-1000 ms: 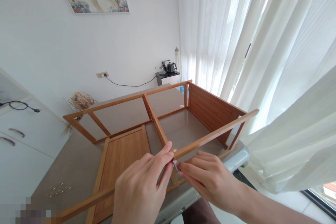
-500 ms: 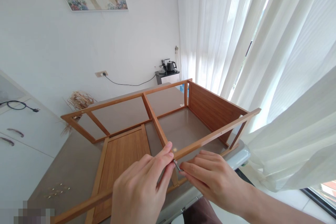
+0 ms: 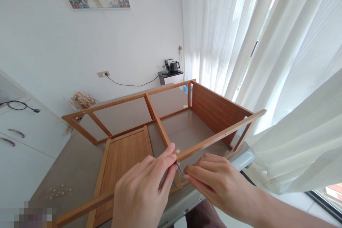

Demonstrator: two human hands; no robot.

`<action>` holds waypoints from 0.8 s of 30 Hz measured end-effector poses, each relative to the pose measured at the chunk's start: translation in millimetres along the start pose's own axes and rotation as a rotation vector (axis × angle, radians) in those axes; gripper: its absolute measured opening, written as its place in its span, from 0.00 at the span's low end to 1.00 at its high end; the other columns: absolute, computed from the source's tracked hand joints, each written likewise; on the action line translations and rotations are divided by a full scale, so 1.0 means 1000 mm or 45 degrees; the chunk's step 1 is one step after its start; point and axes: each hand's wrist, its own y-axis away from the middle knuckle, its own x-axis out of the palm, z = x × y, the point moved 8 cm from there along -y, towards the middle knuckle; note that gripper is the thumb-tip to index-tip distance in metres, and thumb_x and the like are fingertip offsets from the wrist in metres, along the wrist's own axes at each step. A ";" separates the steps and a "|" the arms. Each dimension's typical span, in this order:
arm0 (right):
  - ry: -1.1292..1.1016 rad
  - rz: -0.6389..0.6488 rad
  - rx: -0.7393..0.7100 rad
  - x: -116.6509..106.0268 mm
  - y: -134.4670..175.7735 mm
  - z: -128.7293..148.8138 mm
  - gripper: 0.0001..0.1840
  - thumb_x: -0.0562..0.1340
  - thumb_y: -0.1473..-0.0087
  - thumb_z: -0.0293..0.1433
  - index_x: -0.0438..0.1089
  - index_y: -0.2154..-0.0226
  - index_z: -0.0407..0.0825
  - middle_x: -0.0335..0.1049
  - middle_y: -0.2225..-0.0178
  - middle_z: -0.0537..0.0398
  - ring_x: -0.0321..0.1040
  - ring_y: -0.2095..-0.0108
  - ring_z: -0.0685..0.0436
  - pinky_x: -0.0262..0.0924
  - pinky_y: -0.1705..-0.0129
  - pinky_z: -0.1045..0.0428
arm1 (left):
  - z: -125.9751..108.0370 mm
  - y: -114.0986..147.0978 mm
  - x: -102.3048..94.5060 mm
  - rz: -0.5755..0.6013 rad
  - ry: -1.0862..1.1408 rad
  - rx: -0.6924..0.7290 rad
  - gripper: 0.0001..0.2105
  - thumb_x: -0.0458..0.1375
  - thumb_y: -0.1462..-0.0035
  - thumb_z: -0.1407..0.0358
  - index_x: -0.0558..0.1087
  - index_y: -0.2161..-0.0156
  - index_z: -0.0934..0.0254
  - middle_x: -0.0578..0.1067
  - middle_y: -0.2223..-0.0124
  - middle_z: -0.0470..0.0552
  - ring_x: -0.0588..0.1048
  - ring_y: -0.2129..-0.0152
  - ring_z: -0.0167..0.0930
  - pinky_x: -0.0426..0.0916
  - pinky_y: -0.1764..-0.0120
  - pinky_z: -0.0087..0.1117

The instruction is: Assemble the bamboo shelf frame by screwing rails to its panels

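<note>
A wooden shelf frame (image 3: pixel 211 143) lies on its side on the table, with slatted panels at its right end and toward the left. My left hand (image 3: pixel 143 188) is closed at the joint where the middle crossbar meets the near rail, index finger on top and thumb below. Between the fingertips of my right hand (image 3: pixel 217 178) is the bent end of a thin metal hex key (image 3: pixel 180 168). The key's other end reaches the near rail's outer side by my left thumb; its tip is hidden there.
Several small screws (image 3: pixel 59 191) lie on the grey tabletop (image 3: pixel 77 164) at left. A coffee maker (image 3: pixel 171 67) stands on a small cabinet behind. White curtains (image 3: pixel 294 114) hang at right, and dried stalks (image 3: pixel 81 100) stand beyond the table's left side.
Almost nothing differs. The hex key and the fingers of my right hand have shifted very slightly, while my left hand keeps its place at the joint.
</note>
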 end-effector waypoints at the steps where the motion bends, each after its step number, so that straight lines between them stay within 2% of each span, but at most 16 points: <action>1: -0.005 -0.006 -0.006 0.000 0.000 0.000 0.15 0.52 0.31 0.30 0.71 0.65 0.46 0.65 0.77 0.59 0.59 0.77 0.52 0.54 0.71 0.54 | 0.000 0.000 0.000 0.002 0.004 -0.001 0.04 0.59 0.38 0.69 0.73 0.58 0.59 0.81 0.53 0.42 0.79 0.71 0.24 0.72 0.65 0.26; 5: -0.009 0.007 -0.016 0.000 0.002 -0.002 0.12 0.53 0.32 0.28 0.72 0.62 0.45 0.65 0.77 0.59 0.58 0.76 0.51 0.54 0.71 0.53 | 0.000 0.000 0.001 0.011 0.021 0.001 0.04 0.59 0.38 0.68 0.73 0.58 0.59 0.81 0.52 0.42 0.79 0.70 0.24 0.73 0.64 0.26; 13: 0.060 -0.001 -0.061 -0.001 0.005 -0.004 0.10 0.54 0.33 0.25 0.70 0.61 0.46 0.64 0.76 0.59 0.56 0.76 0.50 0.52 0.71 0.53 | 0.001 -0.001 0.001 -0.034 0.017 0.010 0.05 0.58 0.38 0.69 0.73 0.57 0.59 0.81 0.53 0.42 0.79 0.72 0.24 0.74 0.64 0.25; 19: 0.047 0.039 -0.044 0.000 0.006 -0.004 0.10 0.54 0.33 0.25 0.69 0.65 0.46 0.62 0.76 0.59 0.53 0.75 0.49 0.50 0.70 0.52 | 0.004 0.002 0.006 0.014 0.011 0.003 0.06 0.59 0.38 0.69 0.73 0.56 0.58 0.81 0.52 0.43 0.79 0.70 0.25 0.73 0.65 0.26; 24: 0.189 0.114 -0.154 -0.003 0.004 0.003 0.17 0.50 0.33 0.23 0.64 0.74 0.46 0.60 0.75 0.57 0.48 0.75 0.49 0.45 0.71 0.50 | 0.002 0.000 0.002 -0.014 -0.004 -0.010 0.04 0.59 0.38 0.68 0.74 0.58 0.58 0.81 0.53 0.40 0.79 0.72 0.24 0.73 0.65 0.27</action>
